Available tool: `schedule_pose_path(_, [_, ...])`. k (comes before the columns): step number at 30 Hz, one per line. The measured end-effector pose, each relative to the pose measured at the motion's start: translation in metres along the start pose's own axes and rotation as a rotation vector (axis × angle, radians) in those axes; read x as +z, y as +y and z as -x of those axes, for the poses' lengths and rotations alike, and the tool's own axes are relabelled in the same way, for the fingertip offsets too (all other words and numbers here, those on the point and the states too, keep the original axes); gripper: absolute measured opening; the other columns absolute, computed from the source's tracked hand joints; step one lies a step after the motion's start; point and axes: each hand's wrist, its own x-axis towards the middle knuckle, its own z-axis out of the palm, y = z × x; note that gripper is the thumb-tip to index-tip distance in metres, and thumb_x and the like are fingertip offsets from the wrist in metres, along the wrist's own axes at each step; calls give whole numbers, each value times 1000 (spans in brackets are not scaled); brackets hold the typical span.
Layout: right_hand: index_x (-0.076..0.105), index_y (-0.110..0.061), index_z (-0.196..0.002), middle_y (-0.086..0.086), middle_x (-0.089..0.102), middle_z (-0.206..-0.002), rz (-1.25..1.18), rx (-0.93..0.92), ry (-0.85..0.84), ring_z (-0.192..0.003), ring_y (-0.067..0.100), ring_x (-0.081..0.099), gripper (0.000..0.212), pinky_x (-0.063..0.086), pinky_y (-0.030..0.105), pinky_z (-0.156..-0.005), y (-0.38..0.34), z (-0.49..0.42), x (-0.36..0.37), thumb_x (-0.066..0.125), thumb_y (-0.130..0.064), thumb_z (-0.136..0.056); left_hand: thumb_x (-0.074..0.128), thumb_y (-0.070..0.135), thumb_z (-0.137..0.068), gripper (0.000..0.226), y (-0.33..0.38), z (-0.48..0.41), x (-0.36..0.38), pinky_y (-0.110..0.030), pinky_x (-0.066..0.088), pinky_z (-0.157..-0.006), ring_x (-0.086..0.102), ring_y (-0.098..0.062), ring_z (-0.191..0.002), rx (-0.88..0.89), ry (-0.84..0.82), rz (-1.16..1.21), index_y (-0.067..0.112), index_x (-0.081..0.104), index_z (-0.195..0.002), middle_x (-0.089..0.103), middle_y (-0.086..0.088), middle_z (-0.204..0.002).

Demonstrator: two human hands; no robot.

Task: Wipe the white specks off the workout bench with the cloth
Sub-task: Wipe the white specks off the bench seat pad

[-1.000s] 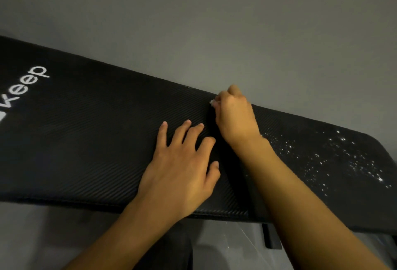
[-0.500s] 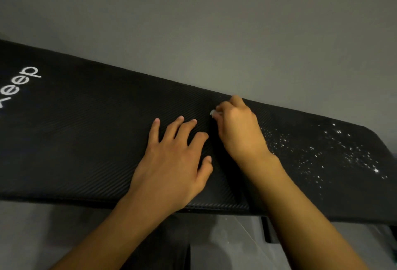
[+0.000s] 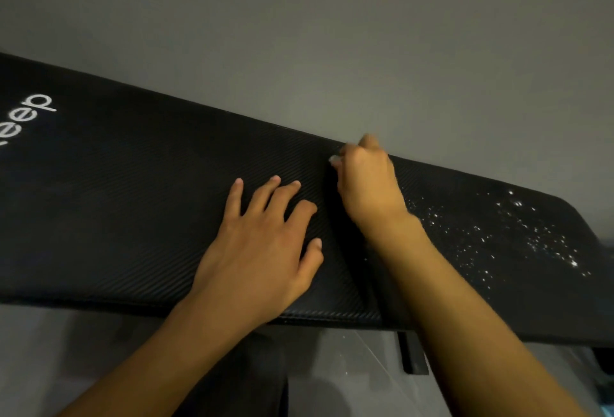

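Note:
The black workout bench (image 3: 133, 217) runs across the view from left to right. White specks (image 3: 518, 237) dot its right end. My left hand (image 3: 262, 250) lies flat on the pad near its middle, fingers spread, holding nothing. Just to its right, my right hand (image 3: 365, 181) is curled into a fist at the bench's far edge. A small pale bit of the cloth (image 3: 334, 160) pokes out by the fingers; the rest of it is hidden inside the fist. The specks lie to the right of my right wrist.
A grey wall fills the view behind the bench. White lettering (image 3: 30, 117) marks the pad's left end. Below the near edge are grey floor and a dark frame leg (image 3: 412, 353).
My right fist slid toward me and then back to the bench's far edge. My left hand stayed flat on the pad.

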Motion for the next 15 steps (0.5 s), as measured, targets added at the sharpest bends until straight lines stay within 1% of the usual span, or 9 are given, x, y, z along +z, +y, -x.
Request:
schedule_pose_path(2, [65, 4, -107, 19, 51, -114, -5, 91, -14, -95, 40, 59, 23, 48, 39, -78, 3, -25, 5, 55, -16, -102, 31, 53, -94, 55, -1, 0, 0, -65, 26, -117, 37, -29, -146, 2, -5, 2, 24, 57, -134, 48, -9, -152])
schedule_pose_path(3, [65, 4, -106, 19, 51, -114, -4, 99, -7, -95, 40, 59, 23, 47, 40, -78, 1, -25, 6, 54, -16, -103, 31, 53, -94, 55, -1, 0, 0, -65, 26, -117, 37, -29, -147, 2, -7, 3, 24, 56, -135, 48, -8, -152])
schedule_pose_path(6, [67, -1, -106, 15, 54, -109, -17, 14, 7, -89, 35, 61, 28, 52, 41, -75, -11, 13, -5, 51, -23, -104, 31, 53, -94, 55, -2, -1, 0, -65, 27, -117, 38, -30, -146, 2, -13, 13, 24, 56, -133, 49, -9, -151])
schedule_pose_path(9, [68, -7, -101, 7, 54, -98, -53, -113, -4, -72, 30, 60, 29, 54, 45, -62, -13, 66, -26, 52, -31, -102, 30, 53, -93, 55, -2, -2, -1, -65, 27, -117, 38, -30, -146, -1, -10, 16, 25, 57, -131, 49, -9, -151])
schedule_pose_path(10, [69, -8, -101, 5, 53, -96, -55, -129, -19, -70, 28, 60, 29, 54, 45, -59, -10, 72, -30, 53, -33, -101, 31, 53, -92, 54, -2, -2, -1, -66, 28, -116, 38, -30, -146, -5, -6, 18, 25, 57, -131, 49, -9, -151])
schedule_pose_path(12, [69, -8, -103, 6, 53, -97, -35, -122, -5, -76, 29, 61, 30, 55, 46, -62, 1, 57, -26, 53, -34, -102, 32, 52, -92, 53, -2, -2, -1, -66, 29, -115, 39, -30, -145, -4, -5, 25, 24, 58, -130, 50, -9, -150])
schedule_pose_path(15, [67, -2, -107, 13, 54, -106, 14, 26, 5, -89, 34, 61, 32, 55, 49, -76, 12, 3, -10, 51, -29, -103, 33, 52, -93, 52, -2, -2, -2, -67, 30, -115, 40, -30, -144, 3, -16, 32, 24, 58, -130, 51, -9, -149])
